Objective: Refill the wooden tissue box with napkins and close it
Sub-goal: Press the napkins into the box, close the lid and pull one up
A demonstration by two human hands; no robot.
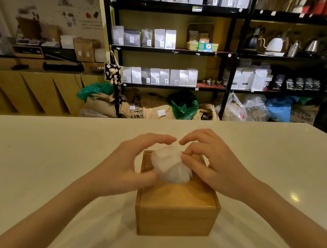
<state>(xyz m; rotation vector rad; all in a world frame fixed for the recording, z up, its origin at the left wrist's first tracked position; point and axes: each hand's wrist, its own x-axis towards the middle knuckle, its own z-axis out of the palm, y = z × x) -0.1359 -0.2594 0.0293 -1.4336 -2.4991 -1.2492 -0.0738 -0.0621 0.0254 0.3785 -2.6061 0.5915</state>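
Note:
A square wooden tissue box stands on the white table just in front of me, its lid on top. A white napkin sticks up in a crumpled tuft through the hole in the lid. My left hand curls around the napkin from the left, thumb and fingers touching it. My right hand is at the napkin's right side, fingertips pinching its upper edge. The napkins inside the box are hidden.
Beyond the table's far edge stand black shelves with coffee bags and kettles, with sacks on the floor below. A wooden counter runs along the left.

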